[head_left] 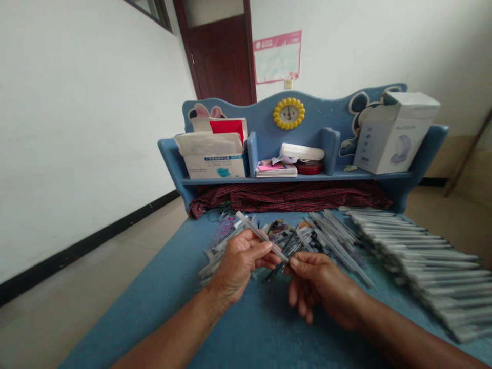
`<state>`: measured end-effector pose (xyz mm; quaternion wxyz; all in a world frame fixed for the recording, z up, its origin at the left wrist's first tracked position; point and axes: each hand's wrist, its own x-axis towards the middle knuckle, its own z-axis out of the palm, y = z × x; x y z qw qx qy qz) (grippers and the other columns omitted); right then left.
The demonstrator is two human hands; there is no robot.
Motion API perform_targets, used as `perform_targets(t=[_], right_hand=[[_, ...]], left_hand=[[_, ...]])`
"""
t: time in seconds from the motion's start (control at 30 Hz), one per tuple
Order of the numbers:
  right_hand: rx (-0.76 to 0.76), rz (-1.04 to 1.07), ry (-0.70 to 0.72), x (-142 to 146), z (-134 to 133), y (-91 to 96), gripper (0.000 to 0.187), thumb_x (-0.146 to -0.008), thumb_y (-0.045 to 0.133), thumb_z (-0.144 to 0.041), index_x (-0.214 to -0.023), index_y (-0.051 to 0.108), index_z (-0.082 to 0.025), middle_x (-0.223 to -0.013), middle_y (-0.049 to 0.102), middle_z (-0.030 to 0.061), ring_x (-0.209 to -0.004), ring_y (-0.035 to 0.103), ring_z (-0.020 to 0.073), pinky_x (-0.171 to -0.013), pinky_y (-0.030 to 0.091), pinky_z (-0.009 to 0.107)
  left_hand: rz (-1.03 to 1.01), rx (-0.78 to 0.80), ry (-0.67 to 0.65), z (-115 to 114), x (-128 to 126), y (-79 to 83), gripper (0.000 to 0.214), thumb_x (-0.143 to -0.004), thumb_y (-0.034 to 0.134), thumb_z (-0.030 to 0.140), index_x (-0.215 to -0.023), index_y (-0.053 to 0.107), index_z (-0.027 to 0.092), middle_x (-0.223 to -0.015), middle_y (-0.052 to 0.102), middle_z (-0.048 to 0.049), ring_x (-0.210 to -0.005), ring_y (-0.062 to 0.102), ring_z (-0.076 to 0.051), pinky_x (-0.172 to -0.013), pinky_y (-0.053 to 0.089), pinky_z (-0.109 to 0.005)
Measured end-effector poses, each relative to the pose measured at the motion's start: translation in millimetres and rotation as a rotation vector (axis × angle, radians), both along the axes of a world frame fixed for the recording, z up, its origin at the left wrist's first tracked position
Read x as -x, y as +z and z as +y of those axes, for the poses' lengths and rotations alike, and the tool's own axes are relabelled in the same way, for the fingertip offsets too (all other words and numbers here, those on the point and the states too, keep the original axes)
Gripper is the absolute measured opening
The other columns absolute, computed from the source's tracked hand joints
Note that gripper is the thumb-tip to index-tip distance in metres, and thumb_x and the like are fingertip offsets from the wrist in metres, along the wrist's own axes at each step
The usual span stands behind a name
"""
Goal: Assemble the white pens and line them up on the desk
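We see the left hand (240,264) curled shut, pinching a slim grey stick (261,236) mid-length. The right hand (319,287) nips the stick's lower end with thumb and forefinger, other fingers loosely bent. The stick is tilted, upper end pointing away and left, held just above the blue bench (246,328). Loose pile of similar sticks (330,236) behind the hands, neat row (423,261) to the right. Shelf (300,177): left bay holds a white box (215,164) and red folder (228,126), middle bay papers (274,169), and a white carton (395,133) sits at the right.
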<state>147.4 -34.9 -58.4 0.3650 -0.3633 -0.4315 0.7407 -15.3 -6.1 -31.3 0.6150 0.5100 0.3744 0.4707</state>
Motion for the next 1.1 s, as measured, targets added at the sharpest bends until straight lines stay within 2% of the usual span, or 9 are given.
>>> perform_targets(t=[0.27, 0.47, 0.63, 0.83, 0.97, 1.1], right_hand=[[0.07, 0.211, 0.117, -4.9, -0.4, -0.4, 0.026, -0.083, 0.048, -0.041, -0.079, 0.049, -0.015, -0.051, 0.064, 0.004, -0.033, 0.053, 0.0113, -0.031, 0.04, 0.018], [0.068, 0.243, 0.142, -6.2, 0.2, -3.6, 0.026, -0.083, 0.048, -0.041, -0.079, 0.049, -0.015, -0.051, 0.064, 0.0044, -0.032, 0.052, 0.0114, -0.031, 0.04, 0.018], [0.02, 0.154, 0.051, -4.6, -0.4, -1.4, 0.032, -0.083, 0.047, -0.047, -0.083, 0.048, -0.015, -0.051, 0.063, 0.003, -0.032, 0.051, 0.0104, -0.031, 0.039, 0.018], [-0.135, -0.029, -0.101, -1.1, -1.1, -0.8, 0.039, -0.069, 0.063, -0.051, -0.078, 0.044, -0.018, -0.049, 0.06, -0.0017, -0.032, 0.047, 0.0084, -0.031, 0.036, 0.016], [-0.131, -0.055, -0.103, 0.7, -1.6, -1.9, 0.036, -0.074, 0.058, -0.051, -0.076, 0.045, -0.018, -0.048, 0.06, -0.0017, -0.032, 0.047, 0.0083, -0.031, 0.036, 0.017], [-0.073, 0.03, -0.059, -1.7, -2.4, -1.5, 0.031, -0.077, 0.056, -0.046, -0.075, 0.045, -0.018, -0.049, 0.061, -0.0005, -0.032, 0.048, 0.0086, -0.031, 0.037, 0.017]], left_hand=[[-0.107, 0.031, -0.084, 1.3, 3.7, 0.7, 0.022, -0.071, 0.066, 0.02, -0.086, 0.051, 0.015, -0.078, 0.069, -0.0063, -0.059, 0.064, -0.014, -0.057, 0.05, -0.024], [-0.124, 0.03, -0.114, 0.9, 4.4, 1.2, 0.02, -0.071, 0.066, 0.019, -0.084, 0.052, 0.014, -0.079, 0.068, -0.0065, -0.06, 0.064, -0.014, -0.057, 0.05, -0.024], [-0.119, 0.01, -0.096, 1.9, 4.8, 0.2, 0.018, -0.073, 0.065, 0.018, -0.085, 0.051, 0.014, -0.079, 0.068, -0.007, -0.062, 0.063, -0.013, -0.057, 0.05, -0.023], [-0.104, 0.009, -0.04, 2.5, 3.9, -1.4, 0.021, -0.071, 0.066, 0.019, -0.085, 0.051, 0.015, -0.078, 0.068, -0.0057, -0.06, 0.062, -0.012, -0.056, 0.049, -0.022], [-0.1, 0.019, -0.05, 1.5, 3.4, -0.7, 0.02, -0.07, 0.067, 0.019, -0.083, 0.052, 0.015, -0.076, 0.068, -0.0055, -0.061, 0.063, -0.013, -0.057, 0.05, -0.023], [-0.098, 0.015, -0.081, 1.5, 4.2, 0.3, 0.017, -0.072, 0.066, 0.018, -0.083, 0.054, 0.014, -0.077, 0.068, -0.0065, -0.062, 0.063, -0.014, -0.059, 0.05, -0.025]])
